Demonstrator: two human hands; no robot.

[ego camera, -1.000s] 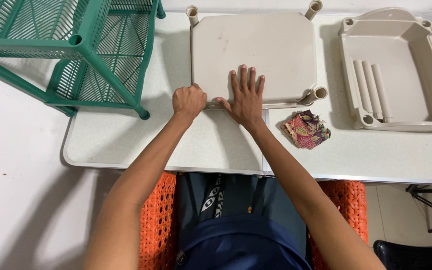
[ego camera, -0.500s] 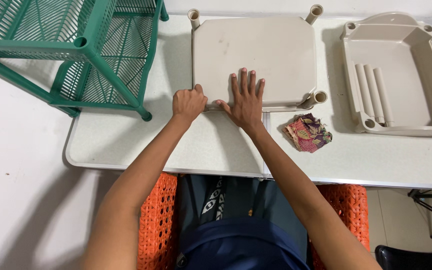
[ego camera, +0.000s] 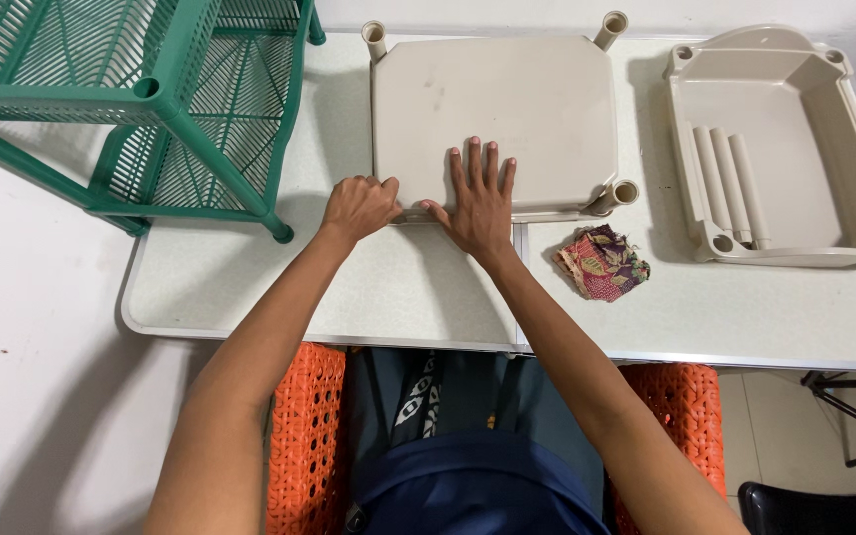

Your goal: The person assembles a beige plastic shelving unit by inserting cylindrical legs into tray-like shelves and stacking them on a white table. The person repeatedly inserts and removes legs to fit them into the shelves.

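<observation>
The upturned beige plastic shelf tray (ego camera: pixel 492 104) is pressed flat by the open right hand (ego camera: pixel 478 203); its near edge is gripped by the curled left hand (ego camera: pixel 359 206) on the white tabletop (ego camera: pixel 398 287).

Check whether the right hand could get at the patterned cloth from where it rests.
Probably yes. The right hand lies flat on the beige shelf, and the cloth sits just beside it on the table with nothing between them.
</observation>
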